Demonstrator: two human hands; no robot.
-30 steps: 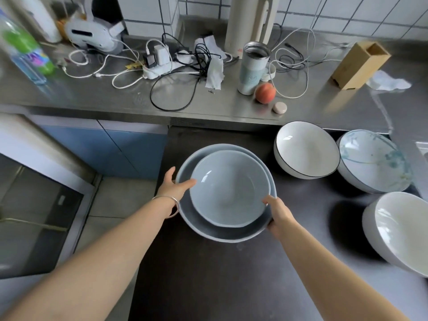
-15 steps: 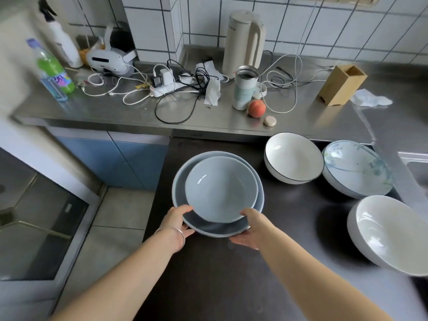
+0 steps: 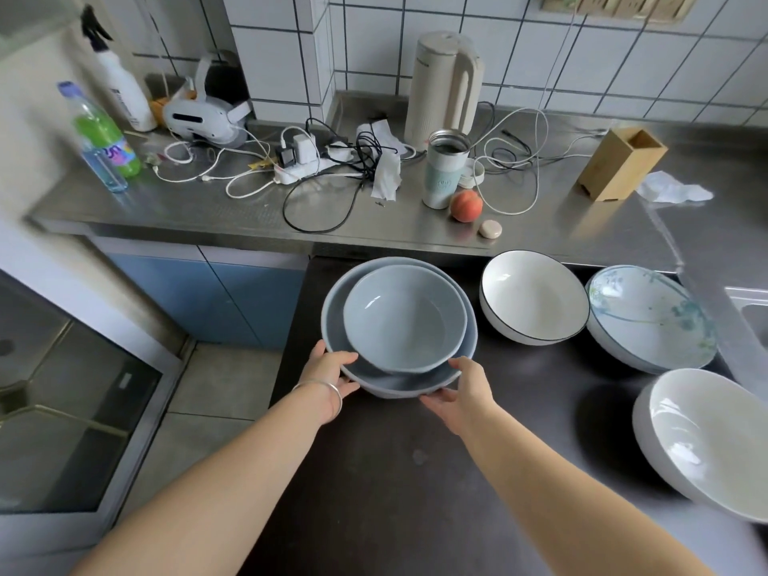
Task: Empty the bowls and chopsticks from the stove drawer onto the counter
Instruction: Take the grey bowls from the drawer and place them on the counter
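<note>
A small grey-blue bowl point(image 3: 405, 318) is nested in a larger grey-blue bowl point(image 3: 399, 384) on the dark counter point(image 3: 395, 471). My left hand point(image 3: 330, 374) grips the large bowl's near left rim, thumb on top. My right hand point(image 3: 459, 388) holds its near right edge, fingers under the rim. To the right stand a white bowl with a dark rim point(image 3: 534, 297), a white bowl with blue-green marks point(image 3: 650, 315) and a plain white bowl point(image 3: 706, 438). No chopsticks are in view.
The steel counter point(image 3: 208, 209) behind holds cables and a power strip point(image 3: 307, 170), a tumbler point(image 3: 444, 170), a peach point(image 3: 466, 205), a kettle point(image 3: 444, 89), a wooden holder point(image 3: 623, 162) and bottles point(image 3: 104, 139). The stove's glass point(image 3: 62, 409) is at the left, a sink edge point(image 3: 752, 301) at the right.
Both hands slid from the sides of the stacked bowls to their near edge. The view rose and tilted, showing more of the back counter and wall.
</note>
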